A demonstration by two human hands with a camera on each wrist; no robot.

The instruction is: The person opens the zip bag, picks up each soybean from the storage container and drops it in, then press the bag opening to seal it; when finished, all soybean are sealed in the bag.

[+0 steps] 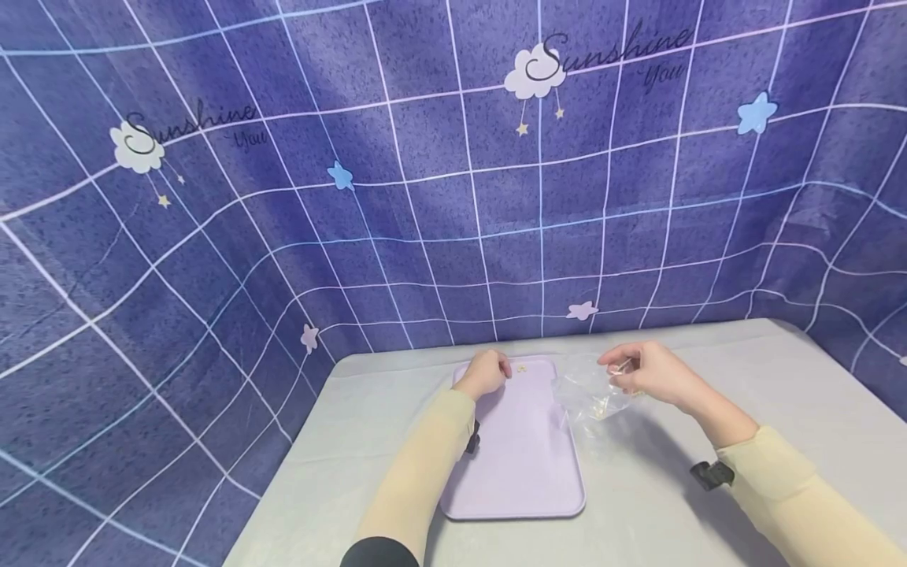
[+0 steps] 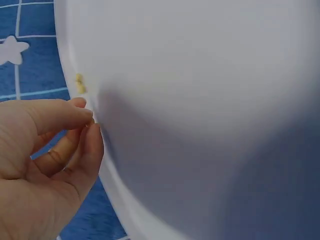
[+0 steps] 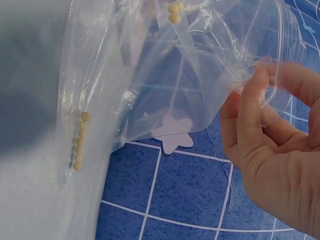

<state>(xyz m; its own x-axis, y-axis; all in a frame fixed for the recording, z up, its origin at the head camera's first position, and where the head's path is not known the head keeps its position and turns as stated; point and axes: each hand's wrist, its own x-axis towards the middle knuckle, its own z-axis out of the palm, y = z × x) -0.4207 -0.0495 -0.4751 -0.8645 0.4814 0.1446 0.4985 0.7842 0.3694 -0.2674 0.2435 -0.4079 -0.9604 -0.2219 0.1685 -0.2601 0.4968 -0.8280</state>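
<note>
At the far left corner of a lilac tray (image 1: 524, 465), my left hand (image 1: 487, 373) has thumb and forefinger pinched together. In the left wrist view, a tiny yellowish bead (image 2: 90, 122) shows between these fingertips, mostly hidden. Close by, a few small yellow beads (image 1: 522, 368) lie at the tray's far end. To the right of the tray, my right hand (image 1: 655, 374) pinches a clear plastic zip bag (image 1: 591, 394) near its zip edge. Inside the bag sits a cluster of yellow beads (image 3: 174, 13). A row of similar beads (image 3: 80, 142) shows lower left in the right wrist view.
The tray lies on a table with a pale grey cloth (image 1: 312, 488). A blue-purple checked curtain (image 1: 425, 197) with stars and clouds rises behind the table and along its sides. The bag overlaps the tray's right edge in the head view.
</note>
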